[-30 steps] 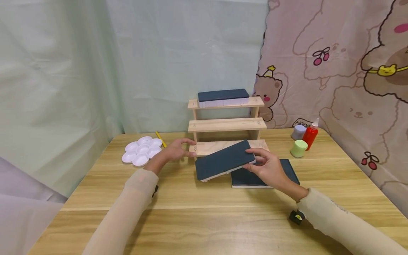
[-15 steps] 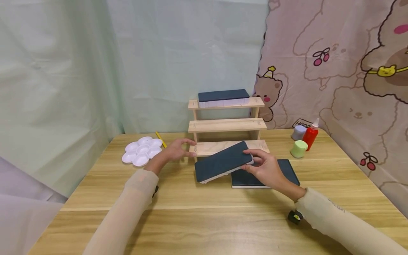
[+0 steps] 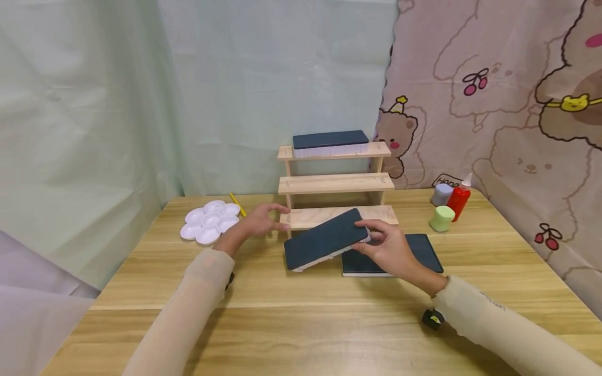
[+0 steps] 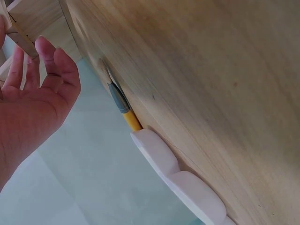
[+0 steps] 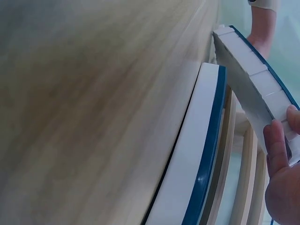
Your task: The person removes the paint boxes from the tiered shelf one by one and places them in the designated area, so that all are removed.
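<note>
In the head view my right hand (image 3: 388, 250) pinches the right end of a long white box with a dark blue lid (image 3: 324, 240). The box is tilted, its left end lower, in front of the wooden three-step stand (image 3: 336, 183). Segmented white sides of this box (image 5: 253, 65) show in the right wrist view. My left hand (image 3: 258, 220) grips the left end of the stand's lowest step, thumb and fingers at its two edges; the left wrist view shows the bent fingers at the step's end (image 4: 23, 42). A similar blue-lidded box (image 3: 331, 143) lies on the top step.
Another dark blue-topped, white-sided case (image 3: 425, 253) lies flat under my right hand. Left of the stand are a white flower-shaped palette (image 3: 210, 222) and a yellow-handled brush (image 3: 238, 205). A red bottle (image 3: 458, 201), a green jar (image 3: 442, 219) and a lilac jar (image 3: 441, 194) stand right.
My right hand has shifted slightly left with the blue-lidded box, whose left end has dropped a little. The left hand stays at the stand.
</note>
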`<state>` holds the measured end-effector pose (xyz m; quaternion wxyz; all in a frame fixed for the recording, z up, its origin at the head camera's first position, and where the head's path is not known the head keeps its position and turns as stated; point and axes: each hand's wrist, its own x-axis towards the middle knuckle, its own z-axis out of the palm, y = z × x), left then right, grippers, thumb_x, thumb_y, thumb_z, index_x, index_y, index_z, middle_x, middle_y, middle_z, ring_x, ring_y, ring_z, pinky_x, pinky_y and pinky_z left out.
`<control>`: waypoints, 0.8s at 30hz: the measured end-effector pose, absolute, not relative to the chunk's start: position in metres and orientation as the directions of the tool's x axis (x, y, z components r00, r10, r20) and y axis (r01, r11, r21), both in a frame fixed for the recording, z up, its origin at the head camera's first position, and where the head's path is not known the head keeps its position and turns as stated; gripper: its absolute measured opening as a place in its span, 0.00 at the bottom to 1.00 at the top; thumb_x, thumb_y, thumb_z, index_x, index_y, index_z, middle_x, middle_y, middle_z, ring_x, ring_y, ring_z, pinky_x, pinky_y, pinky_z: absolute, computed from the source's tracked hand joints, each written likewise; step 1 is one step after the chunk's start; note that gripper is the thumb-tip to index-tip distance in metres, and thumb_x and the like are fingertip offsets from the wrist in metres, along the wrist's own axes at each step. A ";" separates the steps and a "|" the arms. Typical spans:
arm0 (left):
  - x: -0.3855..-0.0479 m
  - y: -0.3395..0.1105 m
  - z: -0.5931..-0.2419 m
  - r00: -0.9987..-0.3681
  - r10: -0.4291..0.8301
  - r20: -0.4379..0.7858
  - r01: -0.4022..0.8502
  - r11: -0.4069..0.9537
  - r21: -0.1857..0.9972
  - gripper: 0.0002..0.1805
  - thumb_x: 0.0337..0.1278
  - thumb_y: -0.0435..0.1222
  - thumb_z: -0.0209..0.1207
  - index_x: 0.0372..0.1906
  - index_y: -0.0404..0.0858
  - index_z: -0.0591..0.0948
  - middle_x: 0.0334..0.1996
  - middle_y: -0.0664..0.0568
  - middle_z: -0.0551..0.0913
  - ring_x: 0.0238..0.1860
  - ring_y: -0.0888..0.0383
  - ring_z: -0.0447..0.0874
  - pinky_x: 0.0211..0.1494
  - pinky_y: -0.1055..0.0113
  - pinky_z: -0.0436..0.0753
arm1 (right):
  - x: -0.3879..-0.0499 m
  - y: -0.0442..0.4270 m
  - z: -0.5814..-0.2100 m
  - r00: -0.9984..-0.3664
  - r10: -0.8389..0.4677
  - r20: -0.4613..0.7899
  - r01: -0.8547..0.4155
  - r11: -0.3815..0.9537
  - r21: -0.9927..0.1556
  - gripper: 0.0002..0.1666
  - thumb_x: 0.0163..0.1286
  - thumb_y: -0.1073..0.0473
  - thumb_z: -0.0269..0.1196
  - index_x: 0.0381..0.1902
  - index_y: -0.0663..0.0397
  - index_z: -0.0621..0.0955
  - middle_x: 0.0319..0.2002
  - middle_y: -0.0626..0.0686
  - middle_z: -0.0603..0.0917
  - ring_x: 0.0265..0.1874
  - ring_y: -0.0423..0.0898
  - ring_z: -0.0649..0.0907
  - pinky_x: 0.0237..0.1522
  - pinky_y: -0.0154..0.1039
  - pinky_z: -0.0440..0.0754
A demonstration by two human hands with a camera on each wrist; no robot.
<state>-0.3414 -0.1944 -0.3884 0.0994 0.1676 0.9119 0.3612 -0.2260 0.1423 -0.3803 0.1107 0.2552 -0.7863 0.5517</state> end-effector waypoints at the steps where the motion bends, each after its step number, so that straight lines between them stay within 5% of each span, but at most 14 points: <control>1: -0.341 -0.194 -0.388 -0.923 0.379 -0.059 0.237 0.683 0.690 0.29 0.57 0.43 0.70 0.64 0.41 0.78 0.69 0.42 0.70 0.73 0.41 0.58 0.71 0.45 0.62 | -0.224 0.141 -0.377 -0.846 -0.281 0.454 -0.523 0.263 -0.811 0.28 0.54 0.79 0.70 0.54 0.70 0.79 0.45 0.67 0.85 0.32 0.47 0.88 0.18 0.30 0.74; 11: -0.340 -0.193 -0.385 -0.929 0.366 -0.057 0.232 0.695 0.681 0.29 0.56 0.43 0.70 0.63 0.41 0.78 0.68 0.42 0.71 0.73 0.42 0.59 0.71 0.45 0.62 | -0.219 0.137 -0.371 -0.863 -0.277 0.422 -0.493 0.280 -0.824 0.27 0.56 0.76 0.71 0.55 0.68 0.80 0.44 0.66 0.86 0.27 0.45 0.86 0.15 0.30 0.68; 24: -0.338 -0.193 -0.385 -0.928 0.368 -0.060 0.228 0.688 0.689 0.29 0.56 0.44 0.70 0.63 0.41 0.78 0.67 0.42 0.71 0.72 0.41 0.59 0.71 0.44 0.62 | -0.225 0.132 -0.379 -0.891 -0.255 0.377 -0.444 0.313 -0.839 0.27 0.57 0.73 0.72 0.56 0.64 0.80 0.45 0.65 0.85 0.33 0.49 0.88 0.20 0.32 0.75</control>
